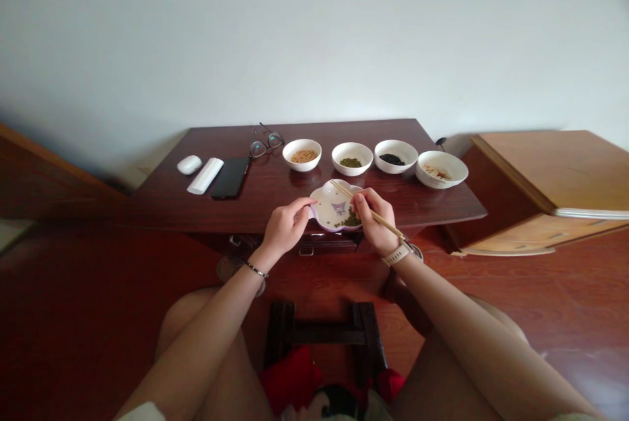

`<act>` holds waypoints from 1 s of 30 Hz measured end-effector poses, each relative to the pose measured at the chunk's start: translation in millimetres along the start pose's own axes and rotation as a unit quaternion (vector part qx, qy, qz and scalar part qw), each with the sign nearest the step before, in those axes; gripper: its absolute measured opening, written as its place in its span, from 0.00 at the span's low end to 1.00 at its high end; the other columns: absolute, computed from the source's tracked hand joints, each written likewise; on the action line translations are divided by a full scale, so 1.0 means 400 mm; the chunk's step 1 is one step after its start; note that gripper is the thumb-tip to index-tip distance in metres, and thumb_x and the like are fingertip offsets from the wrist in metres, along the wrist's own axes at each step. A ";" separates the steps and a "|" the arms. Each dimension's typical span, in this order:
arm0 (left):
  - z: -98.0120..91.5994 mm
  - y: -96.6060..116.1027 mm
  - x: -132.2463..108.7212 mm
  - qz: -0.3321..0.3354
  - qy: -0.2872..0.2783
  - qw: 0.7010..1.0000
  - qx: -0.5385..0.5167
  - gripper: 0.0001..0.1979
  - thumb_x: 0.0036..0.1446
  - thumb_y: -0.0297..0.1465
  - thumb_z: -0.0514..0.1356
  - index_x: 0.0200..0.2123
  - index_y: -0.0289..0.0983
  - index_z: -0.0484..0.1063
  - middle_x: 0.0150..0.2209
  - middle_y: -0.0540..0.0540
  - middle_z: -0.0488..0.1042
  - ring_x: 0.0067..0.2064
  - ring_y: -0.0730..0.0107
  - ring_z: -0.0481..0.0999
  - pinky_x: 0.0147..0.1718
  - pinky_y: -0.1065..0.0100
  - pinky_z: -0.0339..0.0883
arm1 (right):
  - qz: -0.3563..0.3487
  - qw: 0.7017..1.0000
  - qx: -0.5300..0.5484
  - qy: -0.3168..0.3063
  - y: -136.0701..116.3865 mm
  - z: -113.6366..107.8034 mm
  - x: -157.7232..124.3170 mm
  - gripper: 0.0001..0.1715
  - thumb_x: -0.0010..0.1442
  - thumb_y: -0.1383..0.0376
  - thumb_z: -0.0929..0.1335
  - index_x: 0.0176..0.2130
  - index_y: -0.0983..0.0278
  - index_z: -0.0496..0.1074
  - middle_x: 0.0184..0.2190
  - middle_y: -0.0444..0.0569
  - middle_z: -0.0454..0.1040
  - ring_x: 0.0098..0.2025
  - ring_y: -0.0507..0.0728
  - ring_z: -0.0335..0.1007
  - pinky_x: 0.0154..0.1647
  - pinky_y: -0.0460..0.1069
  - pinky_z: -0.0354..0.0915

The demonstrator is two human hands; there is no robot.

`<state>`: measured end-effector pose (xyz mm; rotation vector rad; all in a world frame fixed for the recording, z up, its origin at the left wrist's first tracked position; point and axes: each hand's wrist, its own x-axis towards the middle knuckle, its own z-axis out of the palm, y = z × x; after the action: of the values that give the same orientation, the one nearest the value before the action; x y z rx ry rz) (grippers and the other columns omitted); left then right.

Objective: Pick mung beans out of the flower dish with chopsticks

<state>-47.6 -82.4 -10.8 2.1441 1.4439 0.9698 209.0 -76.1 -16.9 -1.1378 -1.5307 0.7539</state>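
A white scalloped dish point(324, 201) with a purple rim and a cartoon figure sits at the table's front edge. Small green beans point(350, 219) lie in its near right part. My left hand point(286, 228) is closed on the dish's handle at the left side. In my right hand point(376, 219) is a pair of chopsticks point(343, 189), slanting over the dish with the tips toward its far side. Nothing shows between the tips. Just behind the dish stands a white bowl point(352, 171) holding more green beans point(350, 162).
Other white bowls hold tan beans point(304, 156), black beans point(392, 159) and pale and reddish pieces point(436, 173). Glasses point(266, 145), a black phone point(230, 178), a white case point(205, 176) and a small rounded white case point(189, 164) lie left. A wooden cabinet point(555, 172) stands right.
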 end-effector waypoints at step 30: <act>0.009 -0.004 0.007 0.012 0.003 1.000 -0.020 0.16 0.75 0.31 0.55 0.56 0.42 0.82 0.49 0.47 0.87 0.39 0.65 0.85 0.39 0.67 0.72 | 0.028 0.932 0.304 0.195 0.052 -0.031 0.118 0.31 0.68 0.40 0.72 0.28 0.61 0.72 0.21 0.40 0.63 0.19 0.47 0.57 0.15 0.43 0.51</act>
<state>-45.4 -78.9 -13.2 2.1371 1.3914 1.0055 226.2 -25.9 -15.2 -0.7956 -0.8419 0.8957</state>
